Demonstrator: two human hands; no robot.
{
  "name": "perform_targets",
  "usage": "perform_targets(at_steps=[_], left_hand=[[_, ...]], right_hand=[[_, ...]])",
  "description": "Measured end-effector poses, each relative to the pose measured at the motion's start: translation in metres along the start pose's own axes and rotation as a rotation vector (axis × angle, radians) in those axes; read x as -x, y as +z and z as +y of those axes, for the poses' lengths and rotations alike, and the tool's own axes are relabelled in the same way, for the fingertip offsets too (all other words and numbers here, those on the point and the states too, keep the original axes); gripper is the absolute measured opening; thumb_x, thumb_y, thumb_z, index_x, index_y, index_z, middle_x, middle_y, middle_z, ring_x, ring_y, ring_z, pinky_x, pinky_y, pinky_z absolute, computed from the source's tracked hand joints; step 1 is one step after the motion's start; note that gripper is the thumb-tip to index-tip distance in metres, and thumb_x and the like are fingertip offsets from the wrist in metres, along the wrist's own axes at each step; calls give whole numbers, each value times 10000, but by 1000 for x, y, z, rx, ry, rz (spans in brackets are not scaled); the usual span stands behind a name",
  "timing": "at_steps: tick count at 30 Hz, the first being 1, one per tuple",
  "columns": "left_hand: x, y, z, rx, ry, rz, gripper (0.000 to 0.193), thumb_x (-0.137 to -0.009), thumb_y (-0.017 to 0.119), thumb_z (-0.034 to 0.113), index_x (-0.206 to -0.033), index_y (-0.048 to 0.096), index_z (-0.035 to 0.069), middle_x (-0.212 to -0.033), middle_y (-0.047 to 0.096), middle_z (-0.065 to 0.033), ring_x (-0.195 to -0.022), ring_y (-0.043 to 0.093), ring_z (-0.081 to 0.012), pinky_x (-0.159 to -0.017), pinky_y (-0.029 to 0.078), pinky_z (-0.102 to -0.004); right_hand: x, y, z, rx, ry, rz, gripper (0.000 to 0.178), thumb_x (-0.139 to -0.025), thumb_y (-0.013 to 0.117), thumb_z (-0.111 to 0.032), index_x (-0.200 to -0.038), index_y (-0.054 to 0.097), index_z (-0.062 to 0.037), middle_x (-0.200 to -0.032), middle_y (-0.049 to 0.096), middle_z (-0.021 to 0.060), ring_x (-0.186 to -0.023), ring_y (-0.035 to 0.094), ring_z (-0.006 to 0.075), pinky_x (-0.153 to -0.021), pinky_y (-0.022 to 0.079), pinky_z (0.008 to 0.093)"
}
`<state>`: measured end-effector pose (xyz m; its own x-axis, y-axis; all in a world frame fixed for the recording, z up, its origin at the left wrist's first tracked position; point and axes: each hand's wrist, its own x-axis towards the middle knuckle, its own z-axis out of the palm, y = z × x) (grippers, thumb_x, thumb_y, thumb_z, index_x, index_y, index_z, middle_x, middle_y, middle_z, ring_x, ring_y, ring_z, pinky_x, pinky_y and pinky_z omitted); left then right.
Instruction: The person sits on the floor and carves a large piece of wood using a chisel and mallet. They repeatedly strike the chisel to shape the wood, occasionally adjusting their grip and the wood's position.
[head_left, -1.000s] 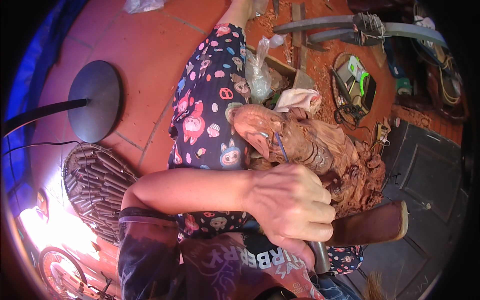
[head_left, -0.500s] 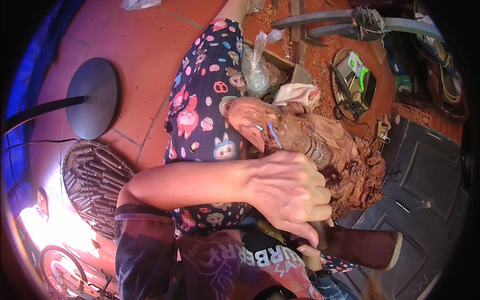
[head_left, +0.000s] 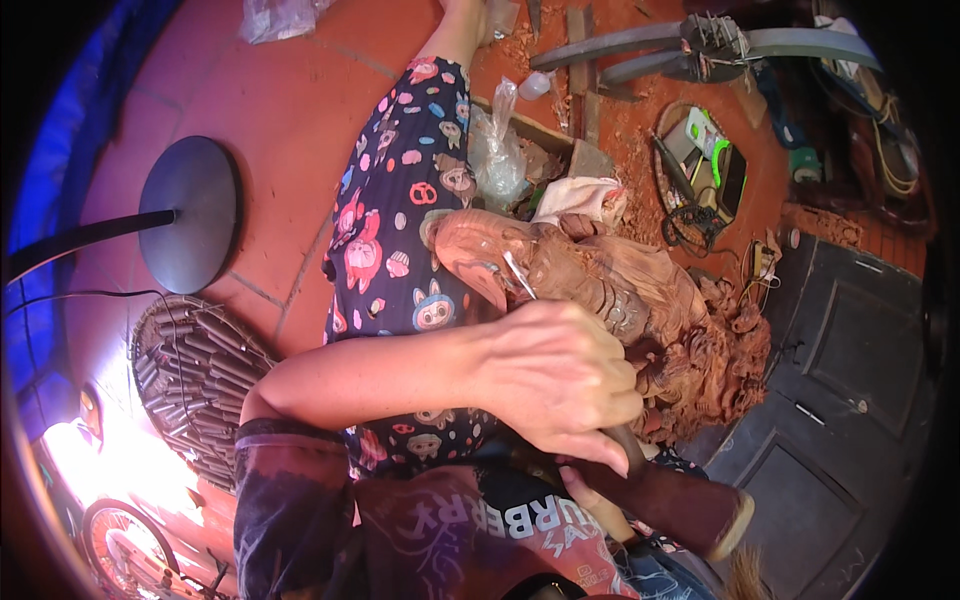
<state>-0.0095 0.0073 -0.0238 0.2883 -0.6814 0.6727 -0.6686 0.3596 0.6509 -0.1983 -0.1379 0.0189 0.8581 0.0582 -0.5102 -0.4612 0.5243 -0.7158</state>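
Observation:
My left hand (head_left: pixel 555 375) is closed, knuckles up, over a carving chisel. Its thin metal blade (head_left: pixel 518 275) pokes out beyond the knuckles, against the wood. Behind the hand the broad dark brown handle (head_left: pixel 690 500) shows, pale at its end. Under the left hand, my right hand (head_left: pixel 590 493) wraps this handle, most of its fingers hidden. The reddish-brown wood carving (head_left: pixel 620 290) lies across my lap, smooth and rounded at its left end and cut into deep, curly relief at its right.
A round rack of many dark tool handles (head_left: pixel 200 385) stands left, near a black lamp base (head_left: pixel 190 208). Ahead lie a clear plastic bag (head_left: pixel 497 155), a white cloth (head_left: pixel 580 200) and a basket of small items (head_left: pixel 700 175). A dark panelled cabinet (head_left: pixel 830 400) is at right.
Both hands have shifted a little left with the chisel. Its blade tip has moved left along the carving, and the handle's end has swung left and toward my body.

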Motion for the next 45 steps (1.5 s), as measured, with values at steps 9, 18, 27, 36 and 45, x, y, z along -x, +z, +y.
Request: perform_targets(at_steps=[9, 18, 27, 36, 45], left_hand=[[-5, -1, 3, -80, -95, -35, 488, -848, 597, 509, -679, 578, 52, -612, 543, -66, -576, 587, -265, -527, 473, -369], [-11, 7, 8, -233, 89, 66, 365, -799, 649, 433, -691, 525, 108, -685, 471, 4, -561, 492, -131, -493, 420, -252], [-10, 0, 11, -57, 96, 291, 445, -795, 656, 507, -714, 524, 90, -686, 451, -20, -587, 517, -171, -476, 420, -306], [-15, 3, 4, -18, 158, 430, 489, -808, 676, 555, -731, 604, 77, -600, 390, 11, -466, 455, -121, -398, 352, -248], [-10, 0, 7, -40, -74, 126, 469, -854, 593, 536, -705, 546, 94, -651, 507, -35, -582, 574, -222, -486, 442, -345]], right_hand=[[-5, -2, 2, -8, -7, -13, 719, -591, 721, -255, -1198, 366, -104, -916, 512, 96, -784, 539, 210, -697, 492, 339], [0, -1, -2, -5, 3, 7, 689, -609, 723, -250, -1181, 368, -103, -887, 509, 91, -748, 537, 209, -669, 493, 335], [-5, 0, -1, -21, 1, 5, 660, -627, 725, -245, -1163, 369, -102, -857, 506, 86, -713, 534, 209, -641, 494, 331], [-8, 2, 0, -7, 2, 21, 631, -645, 728, -239, -1146, 370, -101, -827, 502, 81, -677, 532, 208, -612, 495, 327], [-6, 1, -4, -6, -12, 10, 603, -663, 730, -234, -1128, 371, -100, -797, 499, 76, -642, 530, 207, -584, 496, 324]])
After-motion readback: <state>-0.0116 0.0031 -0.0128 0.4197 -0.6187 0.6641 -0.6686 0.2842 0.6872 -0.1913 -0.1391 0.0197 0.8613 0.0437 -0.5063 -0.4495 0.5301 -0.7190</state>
